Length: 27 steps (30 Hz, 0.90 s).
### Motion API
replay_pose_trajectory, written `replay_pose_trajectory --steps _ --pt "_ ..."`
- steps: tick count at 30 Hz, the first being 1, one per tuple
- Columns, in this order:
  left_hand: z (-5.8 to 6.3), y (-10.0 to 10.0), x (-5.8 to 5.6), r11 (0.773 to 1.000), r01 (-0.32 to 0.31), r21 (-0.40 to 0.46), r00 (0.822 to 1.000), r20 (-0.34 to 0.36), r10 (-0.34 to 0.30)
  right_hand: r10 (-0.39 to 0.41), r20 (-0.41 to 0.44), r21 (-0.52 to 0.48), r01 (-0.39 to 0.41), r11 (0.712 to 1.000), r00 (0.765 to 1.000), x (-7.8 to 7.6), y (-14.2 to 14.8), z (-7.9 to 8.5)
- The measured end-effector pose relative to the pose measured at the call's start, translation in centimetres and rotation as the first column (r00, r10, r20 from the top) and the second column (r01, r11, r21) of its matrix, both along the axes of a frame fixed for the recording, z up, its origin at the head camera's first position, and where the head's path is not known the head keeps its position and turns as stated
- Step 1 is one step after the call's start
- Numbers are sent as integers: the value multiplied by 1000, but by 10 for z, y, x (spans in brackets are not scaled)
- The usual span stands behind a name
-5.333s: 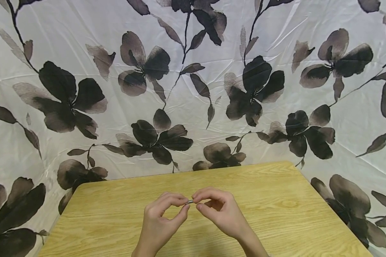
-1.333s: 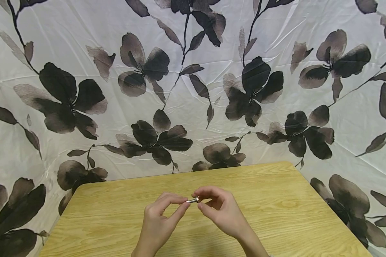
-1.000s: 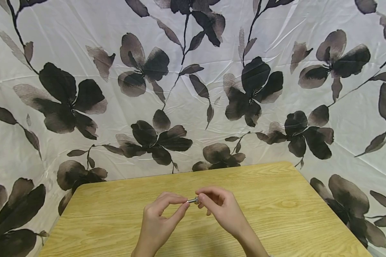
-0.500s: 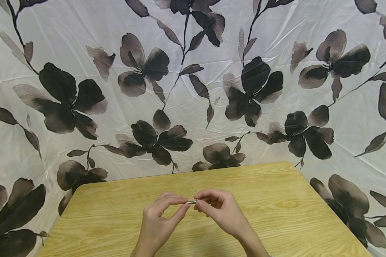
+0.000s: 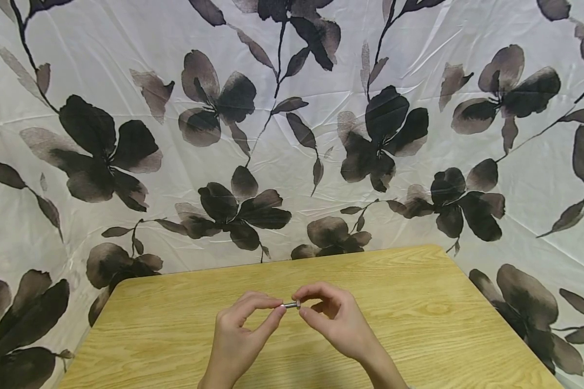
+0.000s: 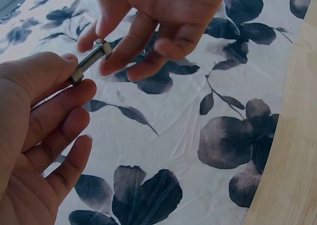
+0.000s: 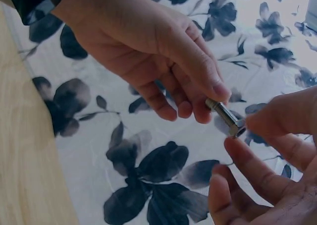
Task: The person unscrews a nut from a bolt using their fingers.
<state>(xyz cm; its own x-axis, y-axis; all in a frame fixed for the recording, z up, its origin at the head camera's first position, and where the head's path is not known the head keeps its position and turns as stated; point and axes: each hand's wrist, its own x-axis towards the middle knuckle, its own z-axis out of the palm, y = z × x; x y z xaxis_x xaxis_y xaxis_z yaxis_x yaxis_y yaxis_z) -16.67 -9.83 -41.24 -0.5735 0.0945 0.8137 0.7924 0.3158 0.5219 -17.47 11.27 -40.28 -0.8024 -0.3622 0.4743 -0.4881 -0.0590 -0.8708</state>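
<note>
A small silver threaded bolt [image 5: 290, 305] lies nearly level between both hands, above the table. My left hand [image 5: 240, 332] pinches one end with thumb and forefinger. At the other end, the curled thumb and fingertips of my right hand [image 5: 338, 327] sit around a hexagonal piece. In the left wrist view the bolt [image 6: 90, 60] shows bare thread between two hex-shaped ends; which is head and which is nut I cannot tell. Seen from the right wrist, my right thumb tip overlaps the far end of the bolt [image 7: 225, 115].
Below the hands is a light wood-grain table [image 5: 175, 302] with rounded far corners. White cloth [image 5: 292, 162] printed with dark flowers hangs behind it and along both sides. A dark band [image 7: 34, 2] circles the right wrist.
The right fingers have repeatedly shifted around the bolt's end, thumb over it half a second ago and now lower, baring the hex piece. The left hand has kept its pinch, nearly still.
</note>
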Motion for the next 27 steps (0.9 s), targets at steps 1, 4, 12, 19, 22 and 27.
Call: replay_pose_trajectory --steps 1,4,12,19,22,27 --pt "0 0 0 1000 -2 2 1000 1 2 -11 -3 -4 11 1000 1000 0 1 0" --pt "1 0 0 1000 -5 4 1000 -5 5 -54 25 2 54 999 998 -1 3 2" --pt "-2 0 -1 1000 15 5 999 -44 -15 -124 194 161 93 983 973 -2 5 6" --pt "-4 1 -4 998 59 -7 994 -91 -59 -97 243 162 58 985 965 -3 4 4" --pt "-4 1 -4 998 63 -13 993 -95 -64 -85 226 170 47 984 970 -2 5 4" --pt "-4 1 -4 998 64 -12 995 -75 -65 -72 200 173 37 984 977 0 7 6"
